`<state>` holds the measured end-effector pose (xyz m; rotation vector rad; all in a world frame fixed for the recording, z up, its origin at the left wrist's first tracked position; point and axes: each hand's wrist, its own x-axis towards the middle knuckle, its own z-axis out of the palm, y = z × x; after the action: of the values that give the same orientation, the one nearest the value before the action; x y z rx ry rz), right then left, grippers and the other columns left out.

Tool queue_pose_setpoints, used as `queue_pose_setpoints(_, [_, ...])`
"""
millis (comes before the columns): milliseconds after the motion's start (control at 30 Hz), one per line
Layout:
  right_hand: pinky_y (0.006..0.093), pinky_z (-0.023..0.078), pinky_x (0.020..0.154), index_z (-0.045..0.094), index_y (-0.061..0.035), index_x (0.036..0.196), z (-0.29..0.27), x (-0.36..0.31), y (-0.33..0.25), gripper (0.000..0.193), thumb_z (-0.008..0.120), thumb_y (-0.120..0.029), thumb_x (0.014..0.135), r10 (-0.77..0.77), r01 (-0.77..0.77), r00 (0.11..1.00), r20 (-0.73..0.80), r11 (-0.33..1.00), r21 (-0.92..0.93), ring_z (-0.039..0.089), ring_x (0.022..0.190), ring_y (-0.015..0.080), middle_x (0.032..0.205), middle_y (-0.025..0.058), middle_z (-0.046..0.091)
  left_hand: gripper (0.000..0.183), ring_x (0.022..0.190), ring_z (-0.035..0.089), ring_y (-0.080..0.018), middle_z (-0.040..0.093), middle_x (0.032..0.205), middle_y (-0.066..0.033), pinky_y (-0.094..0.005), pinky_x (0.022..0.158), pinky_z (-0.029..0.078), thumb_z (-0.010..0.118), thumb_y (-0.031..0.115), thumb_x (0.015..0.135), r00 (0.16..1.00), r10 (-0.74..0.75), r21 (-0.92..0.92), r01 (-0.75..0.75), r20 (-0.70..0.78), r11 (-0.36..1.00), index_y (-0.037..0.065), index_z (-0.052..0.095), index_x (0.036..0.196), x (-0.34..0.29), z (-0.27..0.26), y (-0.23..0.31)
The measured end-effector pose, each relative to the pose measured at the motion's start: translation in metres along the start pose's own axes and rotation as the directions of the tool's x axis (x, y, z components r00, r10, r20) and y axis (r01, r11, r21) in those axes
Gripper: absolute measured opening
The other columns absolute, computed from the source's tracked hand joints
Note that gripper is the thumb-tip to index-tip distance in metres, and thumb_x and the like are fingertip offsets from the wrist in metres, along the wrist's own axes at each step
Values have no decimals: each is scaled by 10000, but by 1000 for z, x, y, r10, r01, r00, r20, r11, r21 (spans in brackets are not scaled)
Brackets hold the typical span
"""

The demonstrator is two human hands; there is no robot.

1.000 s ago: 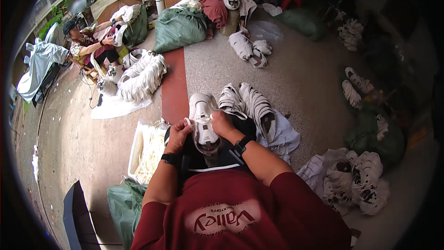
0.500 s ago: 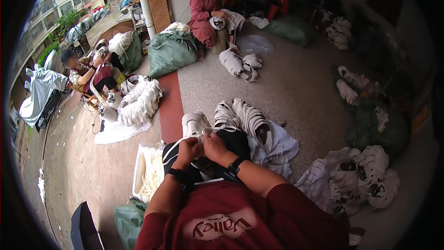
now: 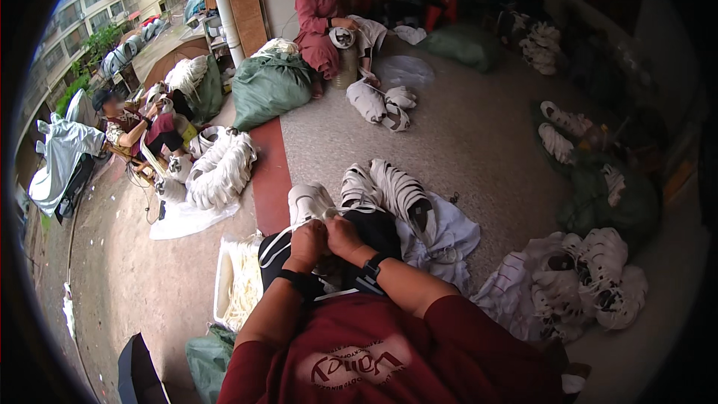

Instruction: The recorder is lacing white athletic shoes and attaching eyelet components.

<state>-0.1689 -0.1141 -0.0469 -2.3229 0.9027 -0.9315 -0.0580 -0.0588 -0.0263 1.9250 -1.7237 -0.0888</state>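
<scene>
A white shoe (image 3: 308,202) rests on my dark-clothed lap, toe pointing away from me. Just behind its toe, my left hand (image 3: 308,245) is closed on a white shoelace (image 3: 275,242), whose loose length loops out to the left. My right hand (image 3: 343,237) sits close beside the left, fingers pinched at the lacing. The fingertips and part of the shoe are hidden behind my hands. To the right of this shoe stand another white shoe (image 3: 360,188) and a row of nested white shoes (image 3: 404,198), on or beside white cloth (image 3: 449,236).
A white box of laces (image 3: 243,277) stands at my left, near a green bag (image 3: 206,359). More shoes (image 3: 598,277) are piled at right. Two people, one in pink (image 3: 318,22) and one seated at left (image 3: 123,123), handle shoes. A green sack (image 3: 273,86) lies ahead.
My two hands have drawn closer together over the shoe, and the lace stretch seen between them is now less visible. The whole view has shifted slightly.
</scene>
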Motion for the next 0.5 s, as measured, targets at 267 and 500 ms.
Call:
queue_pose_setpoints(267, [454,464,709,515,-6,820,11,1,4,116,500,-15,705,46,-44,997,63,999,-33,554,809,408,824,231,552,144,647,626,-317,617,774,-160,-399,576,512,549,189,778,982,38,190,-74,184,979,61,612,758,-2,-15,-1])
queue_pose_setpoints(500, [453,462,710,520,-5,821,11,1,6,103,498,-28,723,48,-47,997,52,999,-24,555,801,413,822,238,555,119,697,630,-308,592,811,-136,-404,593,512,571,158,760,994,72,71,-79,87,994,127,578,875,-16,-19,2])
